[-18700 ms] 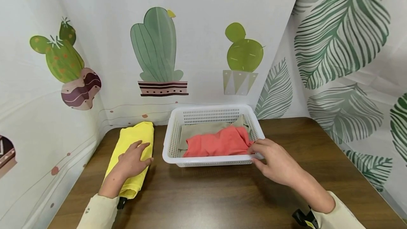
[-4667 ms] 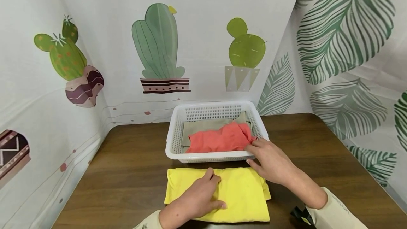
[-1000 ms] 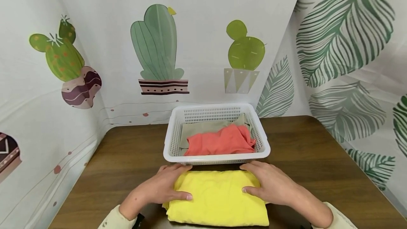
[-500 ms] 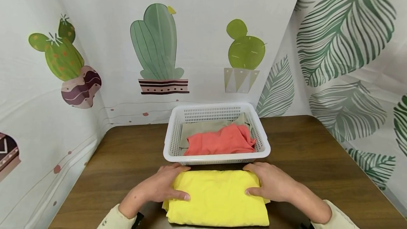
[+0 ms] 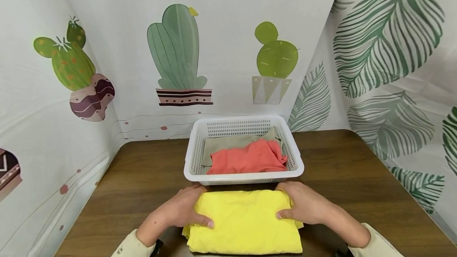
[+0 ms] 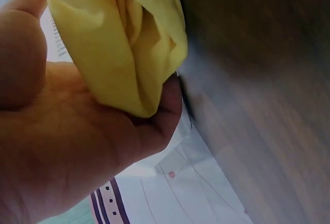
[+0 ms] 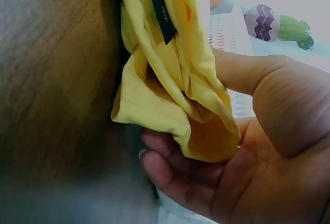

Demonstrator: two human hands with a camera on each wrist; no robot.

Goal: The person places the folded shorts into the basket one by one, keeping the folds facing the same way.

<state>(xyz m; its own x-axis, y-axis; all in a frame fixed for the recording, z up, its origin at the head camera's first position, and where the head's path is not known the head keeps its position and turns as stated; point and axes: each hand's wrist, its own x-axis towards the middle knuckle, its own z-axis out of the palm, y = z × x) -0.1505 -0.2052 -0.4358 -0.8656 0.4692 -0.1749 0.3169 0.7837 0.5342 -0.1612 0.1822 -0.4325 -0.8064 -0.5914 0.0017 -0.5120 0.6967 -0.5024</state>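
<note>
A folded yellow garment (image 5: pixel 246 221) lies on the table in front of the white basket. My left hand (image 5: pixel 182 207) holds its left end, thumb on top and fingers curled round the far side. The right hand (image 5: pixel 305 205) grips the opposite end the same way. In the left wrist view, the layered end of the yellow garment (image 6: pixel 124 48) sits in the palm, with fingers bent beneath it. A black label (image 7: pixel 161 12) shows between the folds in the right wrist view, where the fingertips (image 7: pixel 157 167) curl under the cloth.
Just beyond the garment stands the white plastic basket (image 5: pixel 242 177). Inside it are a coral-red folded cloth (image 5: pixel 246 158) and a grey-beige cloth (image 5: pixel 228 142). The brown wooden table (image 5: pixel 143 173) ends against a printed curtain (image 5: pixel 228 50).
The yellow garment went from the left of the basket to the front of it. My right hand left the basket's rim. Both hands now grip its ends, fingers slightly further round than before.
</note>
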